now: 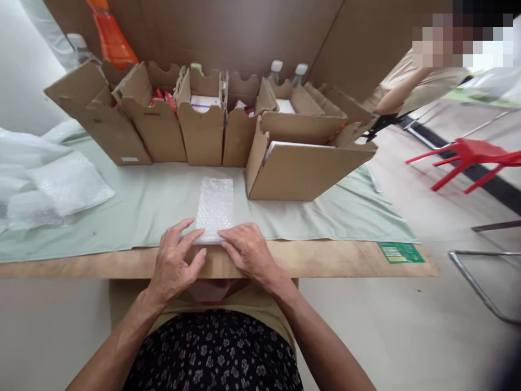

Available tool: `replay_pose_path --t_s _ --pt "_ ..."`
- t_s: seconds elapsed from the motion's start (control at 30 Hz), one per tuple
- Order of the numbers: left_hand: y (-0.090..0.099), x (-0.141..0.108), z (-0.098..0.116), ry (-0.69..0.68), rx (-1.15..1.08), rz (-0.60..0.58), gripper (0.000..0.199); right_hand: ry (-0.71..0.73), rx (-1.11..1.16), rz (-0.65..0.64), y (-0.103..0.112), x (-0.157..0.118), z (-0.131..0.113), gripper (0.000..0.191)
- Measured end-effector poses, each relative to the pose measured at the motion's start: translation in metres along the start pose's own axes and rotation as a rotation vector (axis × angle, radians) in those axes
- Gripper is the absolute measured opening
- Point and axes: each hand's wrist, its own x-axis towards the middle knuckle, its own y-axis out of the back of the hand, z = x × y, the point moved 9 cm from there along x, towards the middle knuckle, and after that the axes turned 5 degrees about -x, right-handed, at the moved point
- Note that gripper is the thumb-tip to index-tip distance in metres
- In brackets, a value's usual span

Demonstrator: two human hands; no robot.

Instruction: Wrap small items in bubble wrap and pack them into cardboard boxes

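A strip of bubble wrap point(215, 203) lies flat on the pale green cloth, its near end folded or rolled close to the table's front edge. My left hand point(177, 259) has its fingers apart, with a fingertip at the near left corner of the wrap. On the other side, my right hand point(247, 251) presses its index fingertip on the near end, thumb just below it. Whether the right thumb and finger pinch the wrap is hard to tell. Anything inside the folded end is hidden.
Several cardboard boxes point(203, 133) stand behind the wrap, a wider one point(301, 171) nearer at right. Bubble wrap bags point(71, 182) pile up at left. Bottles and an orange object point(114, 43) are behind. A person point(419, 81) and a red stool point(474, 152) are at right.
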Motion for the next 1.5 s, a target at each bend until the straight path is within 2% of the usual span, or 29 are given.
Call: replay_pose_path --t_s 0.07,0.13,0.23,0.3,0.4,0.47,0.6,0.67,0.77,0.87,1.0,1.1,1.23,1.3,1.4,1.5 --pt "0.0 -0.002 0.0 0.008 -0.049 -0.055 0.024 -0.014 0.097 -0.037 0.0 0.0 0.002 0.024" --pt "-0.001 0.001 -0.008 0.081 -0.086 -0.077 0.022 -0.075 0.148 -0.028 0.002 0.0 0.009 0.024" --pt "-0.007 0.012 -0.028 0.211 -0.063 -0.075 0.027 -0.177 0.061 0.119 0.014 0.001 0.02 0.028" --pt "-0.012 0.022 -0.038 0.248 -0.04 -0.075 0.029 -0.151 -0.035 0.182 0.019 0.002 0.016 0.03" --pt "-0.014 0.03 -0.041 0.244 -0.005 -0.046 0.029 -0.038 -0.115 0.092 0.008 0.007 0.003 0.029" --pt "-0.011 0.028 -0.034 0.194 0.029 -0.021 0.029 -0.03 -0.114 0.024 0.001 0.008 0.003 0.029" --pt "-0.004 0.014 -0.007 0.024 0.018 -0.075 0.032 -0.071 0.051 0.008 0.003 0.006 0.01 0.029" --pt "-0.002 0.007 0.0 -0.01 -0.025 -0.12 0.031 -0.072 0.139 -0.01 0.004 0.003 0.012 0.029" --pt "-0.005 0.009 -0.01 0.054 -0.032 -0.139 0.028 -0.12 0.116 0.05 0.011 -0.001 0.016 0.032" --pt "-0.009 0.02 -0.03 0.166 0.027 -0.091 0.032 -0.128 -0.022 0.135 0.017 -0.002 0.012 0.037" --pt "-0.012 0.032 -0.042 0.254 0.065 -0.036 0.037 -0.032 -0.128 0.025 -0.001 0.007 0.002 0.043" --pt "-0.007 0.023 -0.044 0.361 -0.075 0.015 0.043 -0.061 -0.09 -0.006 -0.01 0.016 0.01 0.036" --pt "-0.007 -0.01 -0.055 0.655 -0.485 0.117 0.06 -0.244 0.111 0.087 -0.005 0.02 0.027 0.028" --pt "-0.013 -0.02 -0.057 0.769 -0.692 0.147 0.065 -0.316 0.249 0.081 -0.004 0.019 0.028 0.028" --pt "-0.024 -0.018 -0.054 0.863 -0.953 0.161 0.064 -0.358 0.478 0.014 -0.006 0.019 0.019 0.026" --pt "-0.037 -0.006 -0.043 0.872 -1.161 0.08 0.057 -0.374 0.666 -0.073 -0.012 0.019 0.007 0.023"
